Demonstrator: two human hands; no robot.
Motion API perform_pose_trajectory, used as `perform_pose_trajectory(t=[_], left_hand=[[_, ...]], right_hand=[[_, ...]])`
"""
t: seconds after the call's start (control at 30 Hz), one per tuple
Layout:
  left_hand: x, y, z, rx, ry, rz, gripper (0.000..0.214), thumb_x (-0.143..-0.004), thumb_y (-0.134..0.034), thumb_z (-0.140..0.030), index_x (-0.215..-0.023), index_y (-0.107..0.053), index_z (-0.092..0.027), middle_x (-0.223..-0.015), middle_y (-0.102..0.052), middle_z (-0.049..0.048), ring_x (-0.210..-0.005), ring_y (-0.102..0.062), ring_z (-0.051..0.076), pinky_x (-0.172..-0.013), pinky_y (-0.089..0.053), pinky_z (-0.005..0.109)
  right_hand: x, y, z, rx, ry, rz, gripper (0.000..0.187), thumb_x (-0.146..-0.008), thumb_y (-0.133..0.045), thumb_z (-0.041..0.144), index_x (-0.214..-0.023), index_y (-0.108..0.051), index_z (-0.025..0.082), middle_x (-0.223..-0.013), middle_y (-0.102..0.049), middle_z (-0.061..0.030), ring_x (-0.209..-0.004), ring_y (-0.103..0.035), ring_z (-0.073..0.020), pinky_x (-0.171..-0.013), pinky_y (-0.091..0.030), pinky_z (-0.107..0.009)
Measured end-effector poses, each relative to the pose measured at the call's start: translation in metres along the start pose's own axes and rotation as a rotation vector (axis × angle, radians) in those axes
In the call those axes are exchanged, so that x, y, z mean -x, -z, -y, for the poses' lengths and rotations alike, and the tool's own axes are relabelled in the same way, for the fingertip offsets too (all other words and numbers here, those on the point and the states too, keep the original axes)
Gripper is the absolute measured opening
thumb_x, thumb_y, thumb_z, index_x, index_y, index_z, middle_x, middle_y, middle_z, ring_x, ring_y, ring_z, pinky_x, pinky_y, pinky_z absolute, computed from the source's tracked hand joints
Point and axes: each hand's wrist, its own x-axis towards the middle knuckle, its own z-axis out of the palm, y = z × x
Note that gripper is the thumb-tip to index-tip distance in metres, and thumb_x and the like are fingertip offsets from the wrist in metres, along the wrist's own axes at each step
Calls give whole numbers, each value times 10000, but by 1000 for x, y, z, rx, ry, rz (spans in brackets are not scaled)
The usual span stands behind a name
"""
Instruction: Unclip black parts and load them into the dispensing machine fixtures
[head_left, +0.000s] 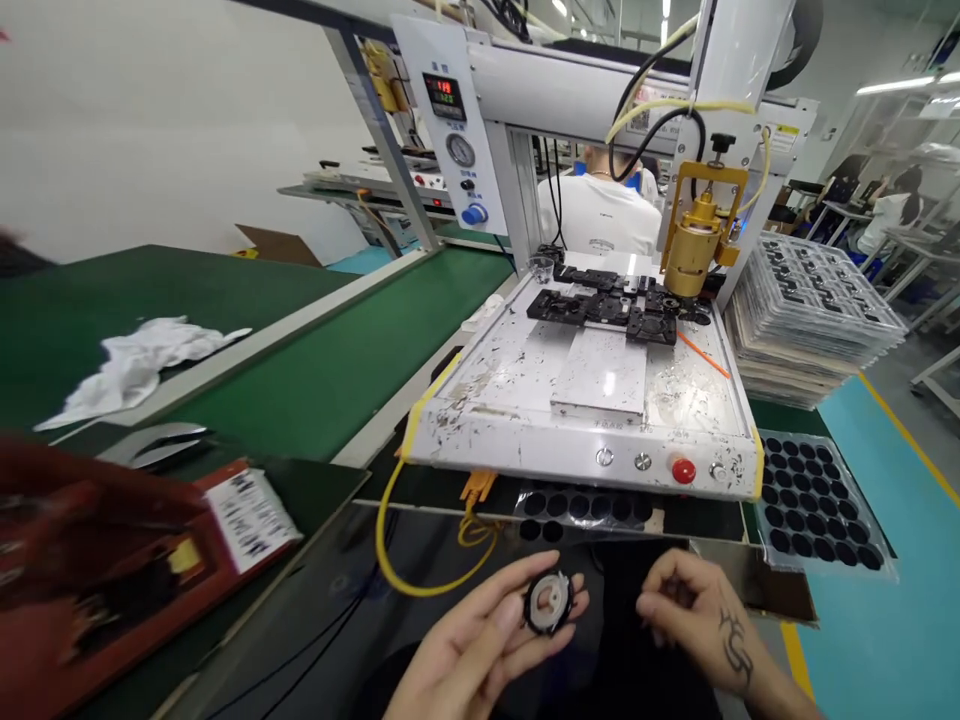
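In front of my lap, my left hand [487,640] grips a small round part [548,603] by its edge, between thumb and fingers. The part has a black outer rim and a pale grey ring with an opening in the middle. My right hand [691,606] hovers to the right of it, apart from the part, with fingers curled and thumb drawn in. Whether anything sits between those fingertips is too small to make out. Beyond both hands stands a white bench machine [510,440] with black fixtures [600,308] on its bed and a gold dispensing head [690,255].
Sheets of round black discs lie right [817,500] and under the machine's front edge. Clear trays [817,300] are stacked at right. A yellow hose [386,540] loops near my left hand. A red device [127,570] stands at left, beside the green conveyor [360,340]. A person [600,215] sits behind.
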Motion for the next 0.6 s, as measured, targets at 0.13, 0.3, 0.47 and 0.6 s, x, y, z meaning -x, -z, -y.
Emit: perform_pose_trajectory(t=[0.13, 0.3, 0.47, 0.6], left_hand=[[0, -6, 3, 29, -36, 88, 442, -963, -806, -424, -1308, -769, -150, -1218, -823, 204, -1229, -753, 407, -1088, -587, 536], [5, -12, 7, 65, -67, 162, 406, -1009, -756, -387, -1332, -744, -143, -1210, -826, 190, -1224, -757, 391, -1096, -579, 555], [12, -13, 10, 75, -82, 181, 440, -978, -797, -405, -1325, -748, -138, -1212, -824, 180, -1163, -781, 374, -1094, -584, 556], [16, -12, 13, 84, -97, 200, 469, -954, -827, -428, -1315, -748, -138, -1216, -823, 174, -1154, -786, 380, -1076, -599, 551]], right_hand=[[-2, 2, 34, -85, 133, -78, 406, -899, -825, 575, -839, -677, 202, -619, -670, 14, -526, -577, -128, -536, -463, -254], [-9, -5, 48, -217, 129, 17, 357, -924, -834, 514, -888, -658, 206, -706, -704, 7, -514, -576, -113, -505, -459, -247], [-5, -11, 50, -225, 95, 93, 357, -922, -844, 497, -878, -651, 200, -705, -709, 10, -499, -580, -105, -498, -459, -241], [-1, -13, 52, -233, 31, 148, 387, -908, -852, 513, -837, -634, 200, -698, -706, 7, -479, -570, -101, -462, -425, -232]])
